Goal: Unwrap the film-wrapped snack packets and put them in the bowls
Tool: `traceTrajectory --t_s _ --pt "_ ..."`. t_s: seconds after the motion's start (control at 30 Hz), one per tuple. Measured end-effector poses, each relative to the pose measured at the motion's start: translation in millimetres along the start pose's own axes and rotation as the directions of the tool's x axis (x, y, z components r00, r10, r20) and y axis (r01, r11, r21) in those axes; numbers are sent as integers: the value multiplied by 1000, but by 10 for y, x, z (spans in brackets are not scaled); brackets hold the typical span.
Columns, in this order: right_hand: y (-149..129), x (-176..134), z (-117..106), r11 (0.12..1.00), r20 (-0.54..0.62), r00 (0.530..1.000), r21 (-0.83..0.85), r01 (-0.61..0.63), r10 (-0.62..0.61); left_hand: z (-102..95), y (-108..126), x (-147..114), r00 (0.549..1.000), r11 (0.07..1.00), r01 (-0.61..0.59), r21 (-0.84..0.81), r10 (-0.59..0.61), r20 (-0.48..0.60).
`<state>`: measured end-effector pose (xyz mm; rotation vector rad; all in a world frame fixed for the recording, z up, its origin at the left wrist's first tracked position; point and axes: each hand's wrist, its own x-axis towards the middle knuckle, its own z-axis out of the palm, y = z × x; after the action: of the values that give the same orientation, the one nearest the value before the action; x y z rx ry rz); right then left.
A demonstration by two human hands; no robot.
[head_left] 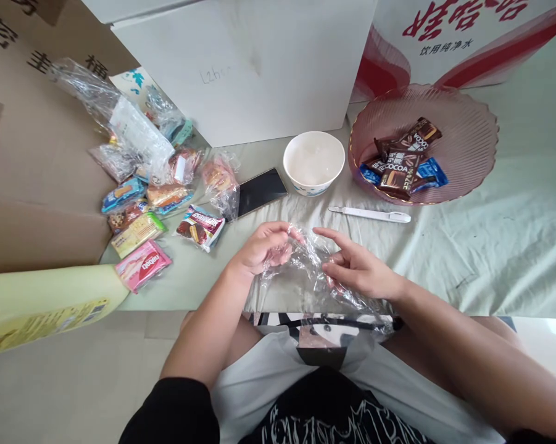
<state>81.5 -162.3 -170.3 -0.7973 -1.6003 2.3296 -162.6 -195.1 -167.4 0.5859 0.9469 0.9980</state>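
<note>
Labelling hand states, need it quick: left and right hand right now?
Left hand: closed, fingers curled on the clear plastic.
Right hand: index finger extended, beside the plastic; grip cannot be told.

Near the middle, one left hand (268,248), one right hand (363,270) and one clear plastic bag (312,259). Farther off, one white bowl (315,159), one phone (265,191) and one slim white tool (374,214). To the right, one pink glass bowl (474,142), holding at least three brown cocoa packets (398,171) and at least one blue packet (434,171). To the left, one pink packet (143,265), one yellow packet (137,235) and more wrapped snacks (200,226), overlapped too much to count. Along the far side, three boxes (268,74).
</note>
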Motion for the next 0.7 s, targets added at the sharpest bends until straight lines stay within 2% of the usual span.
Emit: traceTrajectory --t_s 0.1,0.17,0.2,0.27,0.33,0.37,0.43,0.57,0.7 --pt "3 4 1 994 -162 981 11 109 -106 -52 28 -3 973 959 -190 -208 155 -172" --pt "9 21 -2 984 -275 945 -8 180 -176 -2 -2 3 956 926 -250 -284 189 -225" --pt "13 30 -4 979 -322 926 -27 201 -199 46 -38 10 965 926 -224 -303 168 -203" --pt "20 46 -5 973 -376 898 -63 220 -227 159 -139 26 995 949 -80 -305 59 -79" --pt "29 58 -5 970 -383 892 -70 231 -240 254 -239 35 998 964 63 -258 -60 20" --pt "35 63 -5 969 -377 894 -69 236 -244 285 -274 35 995 969 99 -225 -95 28" --pt "50 69 -6 968 -354 901 -72 240 -250 312 -301 20 994 985 100 -140 -104 -19" --pt "85 72 -17 959 -351 893 -141 246 -281 272 -253 -34 981 989 -72 128 93 -171" --pt "114 77 -25 927 -450 818 -270 259 -360 193 -247 -58 926 928 -228 293 300 -229"
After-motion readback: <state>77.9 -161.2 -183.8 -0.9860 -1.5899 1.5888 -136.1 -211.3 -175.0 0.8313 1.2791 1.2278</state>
